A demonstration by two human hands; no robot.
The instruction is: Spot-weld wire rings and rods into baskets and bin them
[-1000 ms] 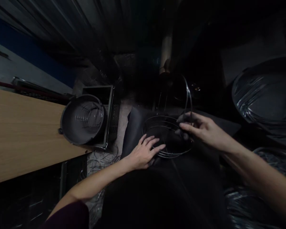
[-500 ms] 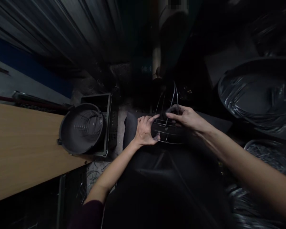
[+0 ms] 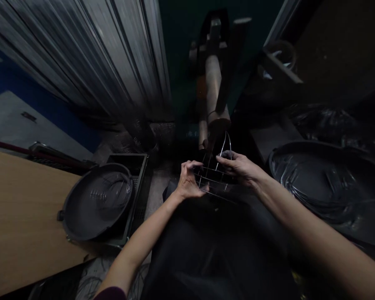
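Observation:
In front of my dark-covered lap I hold a small frame of thin metal wire (image 3: 213, 179), with several crossing bars. My left hand (image 3: 186, 182) grips its left side, thumb below and fingers above. My right hand (image 3: 239, 166) pinches a narrow bent wire loop (image 3: 224, 143) that stands up at the frame's right side. Whether loop and frame are joined is too dark to tell. The loop's top is just under the end of a thick cylindrical machine arm (image 3: 214, 81), and a second, thinner rod (image 3: 203, 131) is beside it.
To the left, a round black basin (image 3: 87, 208) with wire pieces rests on a dark crate (image 3: 142, 166) beside a wooden tabletop (image 3: 25, 221). A larger dark basin (image 3: 315, 166) with bundled wires stands at the right. Corrugated metal sheeting (image 3: 128, 54) rises at the back left.
The view has tilted up, so more of the machine shows. Both hands have brought the wire frame closer to the machine arm, with their grips kept.

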